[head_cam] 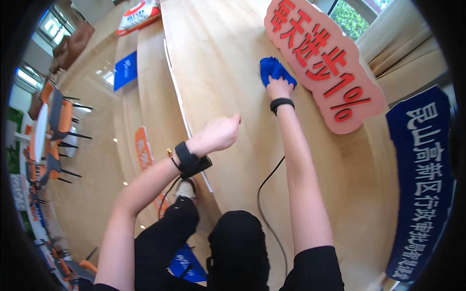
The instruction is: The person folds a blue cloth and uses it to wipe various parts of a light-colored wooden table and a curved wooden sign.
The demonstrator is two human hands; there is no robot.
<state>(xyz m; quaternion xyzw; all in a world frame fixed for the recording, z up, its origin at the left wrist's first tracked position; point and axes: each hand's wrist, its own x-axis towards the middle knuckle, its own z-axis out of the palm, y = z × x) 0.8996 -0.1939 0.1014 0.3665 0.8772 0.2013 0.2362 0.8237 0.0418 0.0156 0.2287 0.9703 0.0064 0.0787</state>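
Observation:
My right hand [279, 88] presses down on a crumpled blue cloth [271, 67], with the fingers gripping into it. The cloth lies on a broad light-wood ledge [218, 72], close to the lower edge of a pink sign [349, 92] with raised red characters. My left hand [222, 132] is curled into a loose fist above the ledge, near its white-trimmed edge [178, 98]. Nothing shows in that fist, though its palm side is hidden. Each wrist wears a black band; a small black box sits on the left one.
A black cable [259, 196] runs across the wood beside my right arm. A dark blue sign [418, 182] with white writing stands at the right. Lower steps carry a blue panel [125, 71], an orange sign [143, 147] and a red-white bag [138, 18]. Chairs [65, 116] stand at far left.

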